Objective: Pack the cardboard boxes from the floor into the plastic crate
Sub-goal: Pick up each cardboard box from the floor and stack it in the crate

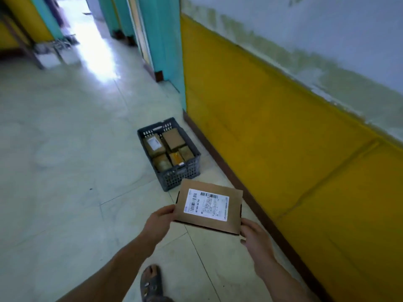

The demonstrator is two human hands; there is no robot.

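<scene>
A flat cardboard box point(234, 209) with a white shipping label is held in the air in front of me, just short of the crate. My left hand point(158, 225) grips its left edge. My right hand point(256, 238) grips its near right corner. The grey plastic crate point(174, 177) stands on the floor beyond the box, close to the yellow wall. Several cardboard boxes point(173, 139) lie packed inside it, one of them bearing a white label.
The yellow wall point(283, 127) with a dark skirting board runs along the right. A teal door frame point(165, 51) stands behind the crate. Pale floor tiles point(65, 149) spread to the left. My sandalled foot point(151, 284) shows at the bottom.
</scene>
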